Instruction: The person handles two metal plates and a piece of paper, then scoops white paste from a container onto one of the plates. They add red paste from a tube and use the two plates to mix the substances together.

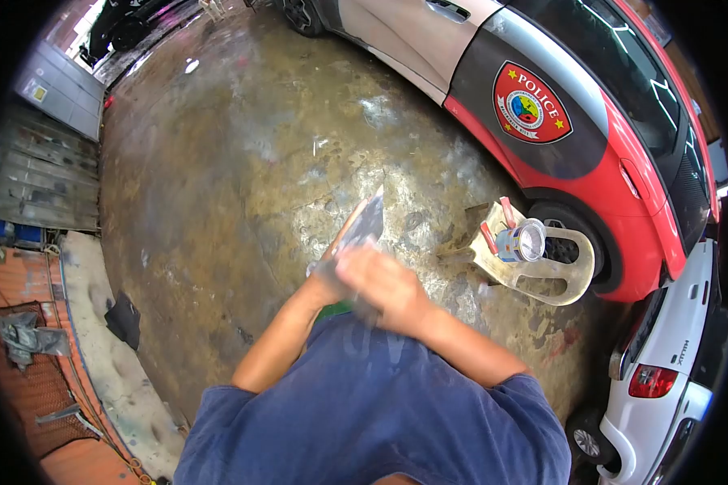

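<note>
In front of my chest, my left hand (322,284) is closed around the lower end of a flat grey pointed piece (366,224). A thin pale edge runs along its left side, and its tip points away from me. Across the lower part of this piece lies my right hand (384,289), its fingers curled and pressed together. Motion blurs the right fingers, so anything inside them is hidden. Just below the hands, a bit of green (336,309) shows against my blue shirt (364,388).
To the right, a worn plastic chair (570,287) holds a paint can (510,244) and red-handled tools (506,212). Behind it stands a red, black and silver police car (493,113). A white vehicle (651,412) is lower right. A dark cloth (123,321) lies on the stained floor (210,162).
</note>
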The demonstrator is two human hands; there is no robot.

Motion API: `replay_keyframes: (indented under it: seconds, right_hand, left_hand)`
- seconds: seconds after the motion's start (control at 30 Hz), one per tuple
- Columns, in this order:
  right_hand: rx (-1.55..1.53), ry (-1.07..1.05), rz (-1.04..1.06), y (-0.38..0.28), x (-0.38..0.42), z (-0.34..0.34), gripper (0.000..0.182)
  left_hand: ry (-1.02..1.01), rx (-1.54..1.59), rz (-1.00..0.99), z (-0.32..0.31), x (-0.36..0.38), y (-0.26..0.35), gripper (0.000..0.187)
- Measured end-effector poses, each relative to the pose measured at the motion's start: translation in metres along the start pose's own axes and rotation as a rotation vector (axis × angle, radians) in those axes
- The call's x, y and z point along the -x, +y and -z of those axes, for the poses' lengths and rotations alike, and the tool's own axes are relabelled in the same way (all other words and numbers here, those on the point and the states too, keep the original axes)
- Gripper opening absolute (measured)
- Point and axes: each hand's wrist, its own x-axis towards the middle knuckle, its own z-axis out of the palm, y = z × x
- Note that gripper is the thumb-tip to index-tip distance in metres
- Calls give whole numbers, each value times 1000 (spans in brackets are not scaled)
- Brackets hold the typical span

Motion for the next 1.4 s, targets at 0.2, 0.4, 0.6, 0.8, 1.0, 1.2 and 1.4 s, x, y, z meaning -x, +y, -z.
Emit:
replay_keyframes:
  seconds: [0.2,0.4,0.6,0.8,1.0,1.2,1.4]
  right_hand:
    - [-34,71,-116,5,-2,-8,68]
    - [-425,365,-732,73,-13,18,34]
    - [-315,412,-577,61,19,30,39]
    - [-100,211,-170,20,22,33,41]
    - [-105,273,-388,46,2,45,37]
    - [-609,606,-841,52,0,57,35]
    - [-683,439,-955,62,-1,36,36]
  left_hand:
    - [33,55,159,-12,3,14,83]
    - [-27,221,163,-26,22,27,77]
    - [269,1004,383,17,18,5,47]
    - [199,1129,319,41,6,23,49]
    - [203,752,419,32,16,13,60]
    - [170,429,73,18,-1,28,74]
    - [135,301,-8,2,-9,43,82]
